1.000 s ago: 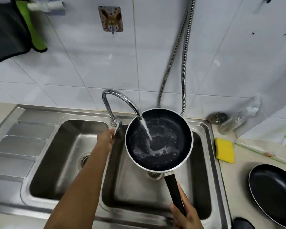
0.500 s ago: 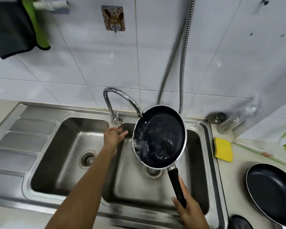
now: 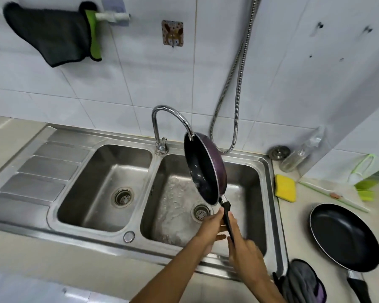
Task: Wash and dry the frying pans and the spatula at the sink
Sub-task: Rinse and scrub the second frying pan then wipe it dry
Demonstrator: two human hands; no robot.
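Tilting the small frying pan (image 3: 204, 171) over the sink (image 3: 270, 176), my left hand (image 3: 211, 226) and right hand (image 3: 242, 246) grip its handle (image 3: 227, 212); a wet slip could bang the faucet (image 3: 173, 110).

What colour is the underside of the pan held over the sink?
Dark purple on the pan; head view.

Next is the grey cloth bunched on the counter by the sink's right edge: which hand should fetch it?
Right, probably. The right hand sits nearest the grey bunched cloth, and the left hand also holds the small purple-backed frying pan by its black handle.
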